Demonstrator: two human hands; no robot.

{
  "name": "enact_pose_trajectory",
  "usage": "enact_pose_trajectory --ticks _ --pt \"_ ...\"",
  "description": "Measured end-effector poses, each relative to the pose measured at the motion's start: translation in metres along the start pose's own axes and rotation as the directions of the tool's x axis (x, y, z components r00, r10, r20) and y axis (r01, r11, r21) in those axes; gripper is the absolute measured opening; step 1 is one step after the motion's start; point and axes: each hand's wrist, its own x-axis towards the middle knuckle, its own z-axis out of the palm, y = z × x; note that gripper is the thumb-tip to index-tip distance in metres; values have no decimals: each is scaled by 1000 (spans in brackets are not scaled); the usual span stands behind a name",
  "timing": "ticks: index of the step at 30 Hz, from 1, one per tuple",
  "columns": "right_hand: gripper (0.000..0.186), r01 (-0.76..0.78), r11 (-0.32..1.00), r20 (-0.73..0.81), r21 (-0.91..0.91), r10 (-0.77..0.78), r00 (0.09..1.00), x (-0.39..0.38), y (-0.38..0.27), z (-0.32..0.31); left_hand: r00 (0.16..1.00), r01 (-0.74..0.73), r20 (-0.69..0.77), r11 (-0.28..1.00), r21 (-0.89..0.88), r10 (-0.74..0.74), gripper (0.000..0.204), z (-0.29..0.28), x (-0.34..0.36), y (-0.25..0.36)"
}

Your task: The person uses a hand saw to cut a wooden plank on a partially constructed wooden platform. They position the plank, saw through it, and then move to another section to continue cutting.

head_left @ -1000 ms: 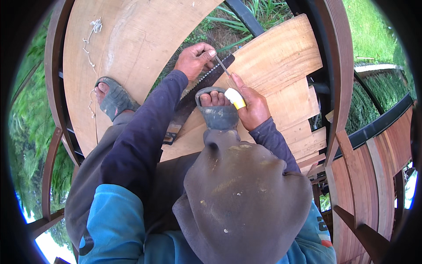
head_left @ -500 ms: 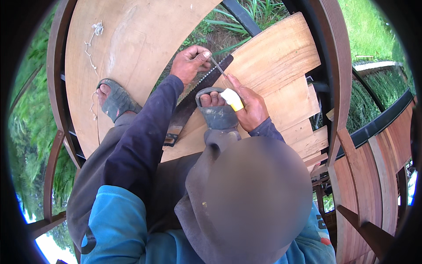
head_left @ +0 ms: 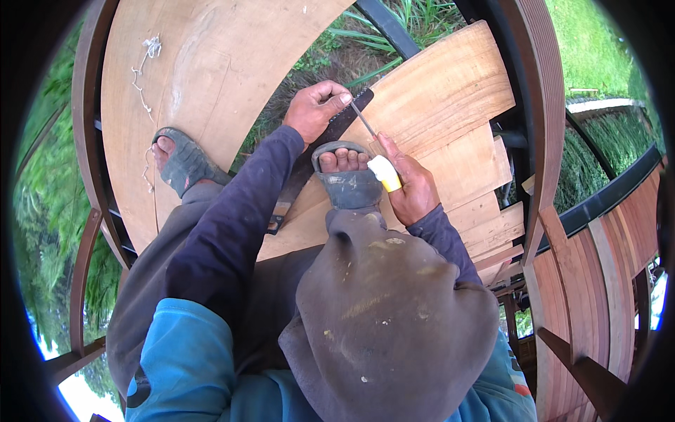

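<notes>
A handsaw (head_left: 340, 126) lies slantwise on the boards, its toothed edge facing left, partly behind my left forearm. Across its far end runs a thin metal file (head_left: 364, 122). The file's tip is pinched between the thumb and fingers of my left hand (head_left: 313, 112). Its near end goes into my right hand (head_left: 413, 186), which is closed around it. On that hand's thumb side is a white and yellow covering (head_left: 384, 173); whether it is a wrapped thumb or part of a handle I cannot tell. My right sandalled foot (head_left: 346, 179) rests right beside the blade.
A broad curved wooden sheet (head_left: 204, 77) lies under my left foot (head_left: 184, 163), with a knotted white string (head_left: 139, 81) on it. Overlapping planks (head_left: 443, 84) are on the right. Between them is a gap over grass. Dark metal framing (head_left: 387, 28) and curved wooden rails surround me.
Both hands and the file have shifted to the right and slightly nearer along the saw's teeth. The saw has stayed in place.
</notes>
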Motion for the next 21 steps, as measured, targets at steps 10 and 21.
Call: enact_pose_trajectory --ticks 10,21 --pt "66 -97 989 101 -110 108 989 32 -5 8 972 229 71 966 -116 -222 23 -23 16 10" --pt "65 16 1000 115 -5 -16 993 18 -8 -4 998 70 2 987 -147 -70 24 -22 6 4"
